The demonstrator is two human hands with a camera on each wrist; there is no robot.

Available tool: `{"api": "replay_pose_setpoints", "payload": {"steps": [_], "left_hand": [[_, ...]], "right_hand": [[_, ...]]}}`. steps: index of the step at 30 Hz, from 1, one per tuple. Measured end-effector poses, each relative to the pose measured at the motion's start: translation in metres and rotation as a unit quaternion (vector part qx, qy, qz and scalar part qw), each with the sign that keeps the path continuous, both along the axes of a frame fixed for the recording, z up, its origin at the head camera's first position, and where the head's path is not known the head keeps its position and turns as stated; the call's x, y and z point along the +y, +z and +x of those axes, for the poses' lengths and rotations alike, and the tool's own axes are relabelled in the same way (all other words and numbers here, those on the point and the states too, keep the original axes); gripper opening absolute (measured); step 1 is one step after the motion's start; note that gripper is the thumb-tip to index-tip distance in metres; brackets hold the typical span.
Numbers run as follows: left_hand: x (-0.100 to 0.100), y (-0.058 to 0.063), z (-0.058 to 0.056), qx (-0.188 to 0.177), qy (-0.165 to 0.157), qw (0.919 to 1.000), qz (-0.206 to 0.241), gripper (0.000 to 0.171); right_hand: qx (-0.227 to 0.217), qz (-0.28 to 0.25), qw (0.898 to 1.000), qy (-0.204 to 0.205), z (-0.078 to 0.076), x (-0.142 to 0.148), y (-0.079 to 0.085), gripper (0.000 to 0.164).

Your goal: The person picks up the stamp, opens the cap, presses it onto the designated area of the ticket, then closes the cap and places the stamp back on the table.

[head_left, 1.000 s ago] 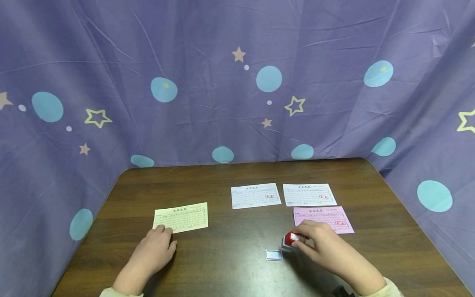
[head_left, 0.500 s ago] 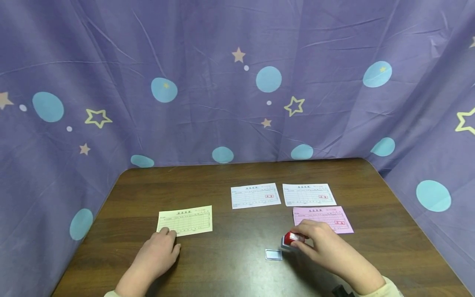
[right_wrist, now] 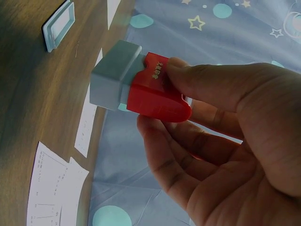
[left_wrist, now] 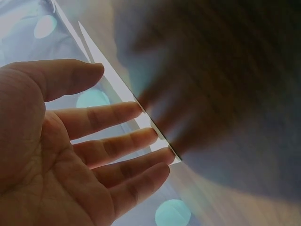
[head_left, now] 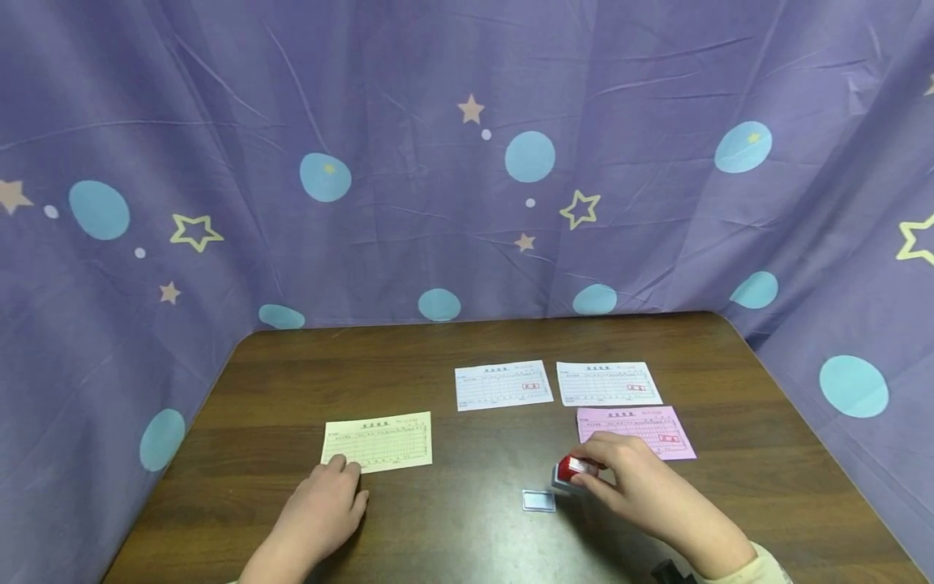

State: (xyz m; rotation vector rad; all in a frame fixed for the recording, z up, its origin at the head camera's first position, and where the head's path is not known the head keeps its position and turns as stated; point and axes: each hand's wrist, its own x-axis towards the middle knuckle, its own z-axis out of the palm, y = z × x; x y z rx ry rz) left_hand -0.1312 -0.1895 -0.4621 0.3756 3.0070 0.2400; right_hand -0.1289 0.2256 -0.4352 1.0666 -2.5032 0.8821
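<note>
My left hand presses its fingertips on the lower left edge of a yellow printed slip; in the left wrist view the fingers are fairly straight at the paper's edge, thumb apart. My right hand pinches a self-inking stamp between thumb and fingers. The stamp has a red handle and a grey-blue base, and is held above the table. Just left of it lies its small rectangular cap, light blue with a dark rim, also seen in the right wrist view.
Two white slips, one at the back middle and one at the back right, each carry a red stamped mark. A pink slip with a red mark lies partly behind my right hand. A patterned purple curtain surrounds the wooden table.
My left hand has slid the yellow slip to the right and slightly toward me. The right hand with the stamp has stayed almost still.
</note>
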Motion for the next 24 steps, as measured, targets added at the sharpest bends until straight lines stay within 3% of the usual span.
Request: {"api": "replay_pose_setpoints", "payload": {"steps": [14,24], "left_hand": [[0.012,-0.002,0.005,0.036,-0.022,0.9991,-0.006,0.019],[0.019,-0.001,0.006,0.026,-0.020,0.9994,0.001,0.022]], "right_hand": [[-0.002,-0.003,1.000,0.002,0.000,0.001,0.000,0.019],[0.007,-0.003,1.000,0.002,0.000,0.002,0.000,0.019]]}}
